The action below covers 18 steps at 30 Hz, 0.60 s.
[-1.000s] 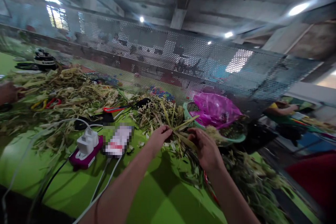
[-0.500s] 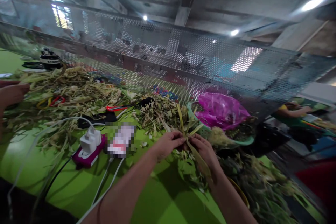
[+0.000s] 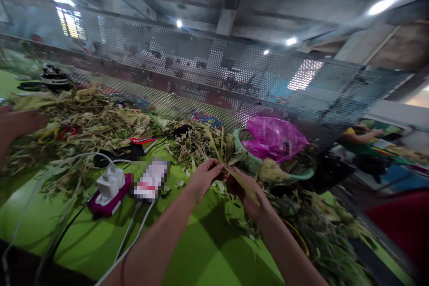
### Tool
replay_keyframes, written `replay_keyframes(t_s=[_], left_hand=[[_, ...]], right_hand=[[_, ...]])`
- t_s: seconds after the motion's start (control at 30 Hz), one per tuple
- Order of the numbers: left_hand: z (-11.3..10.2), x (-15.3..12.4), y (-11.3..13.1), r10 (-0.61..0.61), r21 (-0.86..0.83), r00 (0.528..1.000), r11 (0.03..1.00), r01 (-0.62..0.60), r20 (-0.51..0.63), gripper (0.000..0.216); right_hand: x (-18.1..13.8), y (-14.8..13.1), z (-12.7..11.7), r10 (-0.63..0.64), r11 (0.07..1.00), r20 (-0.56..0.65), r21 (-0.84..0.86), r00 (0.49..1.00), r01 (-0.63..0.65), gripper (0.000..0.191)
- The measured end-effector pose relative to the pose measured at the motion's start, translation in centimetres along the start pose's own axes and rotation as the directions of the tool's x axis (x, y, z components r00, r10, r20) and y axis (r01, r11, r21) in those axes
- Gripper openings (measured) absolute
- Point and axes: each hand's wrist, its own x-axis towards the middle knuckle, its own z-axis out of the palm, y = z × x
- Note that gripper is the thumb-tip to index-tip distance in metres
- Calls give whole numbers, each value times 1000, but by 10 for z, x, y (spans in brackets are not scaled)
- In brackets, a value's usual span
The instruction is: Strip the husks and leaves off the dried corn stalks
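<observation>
My left hand [image 3: 204, 178] is closed, its thumb and fingers pinching a bunch of long yellow-green leaves [image 3: 216, 145] near the base. Close beside it, my right hand [image 3: 246, 194] has its fingers wrapped round the same bunch from the right; one broad leaf [image 3: 246, 183] hangs down over its back. The right fingertips are partly hidden by that leaf. Under both hands, loose leaf scraps [image 3: 237, 212] lie on the green table [image 3: 201, 250]. Just behind stands a heap of dried leaves [image 3: 192, 143].
A green basket [image 3: 303, 174] holding a magenta plastic bag [image 3: 276, 138] stands right. Left are a phone [image 3: 152, 181], a purple power strip [image 3: 109, 196] with white plugs, cables and red-handled cutters [image 3: 144, 140]. Another person's hand [image 3: 28, 123] is at far left; perforated mesh [image 3: 201, 71] rises behind.
The view has turned slightly, so most things sit a little further left. My hands still hold the leaf bunch, the right one turned somewhat. The other person's hand reaches further in.
</observation>
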Motion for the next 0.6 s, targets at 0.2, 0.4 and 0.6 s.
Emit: replay_keyframes(t_s=[0.2, 0.4, 0.6], left_hand=[[-5, 7, 2, 59, 142, 994, 989, -45, -96, 26], [1, 3, 3, 56, 88, 995, 995, -49, -85, 23], [2, 3, 6, 102, 236, 994, 968, -88, -49, 20]], right_hand=[[-5, -16, 0, -31, 999, 36, -36, 999, 32, 34], [-12, -20, 10, -96, 948, 124, -291, 988, 129, 31], [-14, -27, 2, -218, 840, 151, -473, 964, 264, 28]])
